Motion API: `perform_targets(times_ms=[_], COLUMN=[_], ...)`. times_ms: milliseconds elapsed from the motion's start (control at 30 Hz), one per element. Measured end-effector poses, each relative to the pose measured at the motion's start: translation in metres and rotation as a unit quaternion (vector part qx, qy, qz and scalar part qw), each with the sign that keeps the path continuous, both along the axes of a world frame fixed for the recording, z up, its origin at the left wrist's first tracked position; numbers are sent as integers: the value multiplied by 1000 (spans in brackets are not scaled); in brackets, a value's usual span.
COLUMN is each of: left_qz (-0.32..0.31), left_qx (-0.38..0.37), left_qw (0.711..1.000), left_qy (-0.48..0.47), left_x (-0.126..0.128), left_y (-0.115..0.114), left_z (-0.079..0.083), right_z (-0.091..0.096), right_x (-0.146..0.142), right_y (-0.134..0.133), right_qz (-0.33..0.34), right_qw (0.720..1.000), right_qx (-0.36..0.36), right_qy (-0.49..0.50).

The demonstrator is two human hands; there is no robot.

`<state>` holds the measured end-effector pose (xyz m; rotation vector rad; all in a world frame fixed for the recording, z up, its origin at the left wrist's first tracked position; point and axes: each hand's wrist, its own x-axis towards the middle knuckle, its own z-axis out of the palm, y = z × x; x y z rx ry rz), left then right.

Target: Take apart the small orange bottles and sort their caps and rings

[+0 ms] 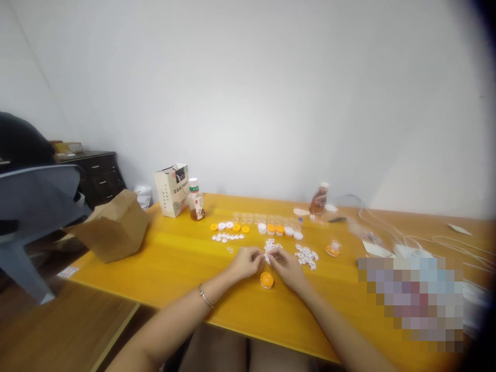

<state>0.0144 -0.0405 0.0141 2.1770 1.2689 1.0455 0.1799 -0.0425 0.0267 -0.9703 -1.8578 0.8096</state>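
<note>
My left hand (245, 262) and my right hand (287, 266) meet over the middle of the yellow table (178, 268), fingertips pinched together on a small white piece (267, 258). An orange round cap (267, 280) lies on the table just below the fingers. Small white pieces lie in a pile (307, 256) right of my right hand, and more of them (271, 244) sit just beyond the fingers. Further back runs a row of orange and white caps (228, 227) and small clear cups (277, 227). A thin bracelet is on my left wrist.
A paper gift bag (172, 189) and a drink bottle (196, 200) stand at the back left. A brown bottle (319, 199) stands further right. A brown paper bag (112, 226) sits on the left corner. White cables (422, 238) cross the right side. A chair (34, 206) stands left.
</note>
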Motion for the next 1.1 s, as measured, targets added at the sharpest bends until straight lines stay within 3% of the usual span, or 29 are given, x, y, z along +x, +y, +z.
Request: perform_targets(times_ms=[100,300,533,733,833,1100], left_qz=[-3,-30,-108,-99,-91,-57], left_qx=[-24,-73,-121,-131,-134,-110], left_qw=[999,994,972,970,972,973], left_qy=[-23,-72,-173,-177,-169,-195], left_x=[1,2,-1,-2,0,5], left_y=[1,3,1,1,1,4], left_z=[-2,-2,6,6,6,0], right_z=[0,-2,2,3,2,-2], right_x=[-1,-1,-4,-6,-6,-7], right_y=[-1,-1,-2,-3,-3,-6], right_qz=[-2,-4,13,2,-12,-84], right_qw=[1000,1000,994,990,994,991], right_qx=[25,-1,-52,-75,-54,100], right_qy=[-15,5,96,121,95,11])
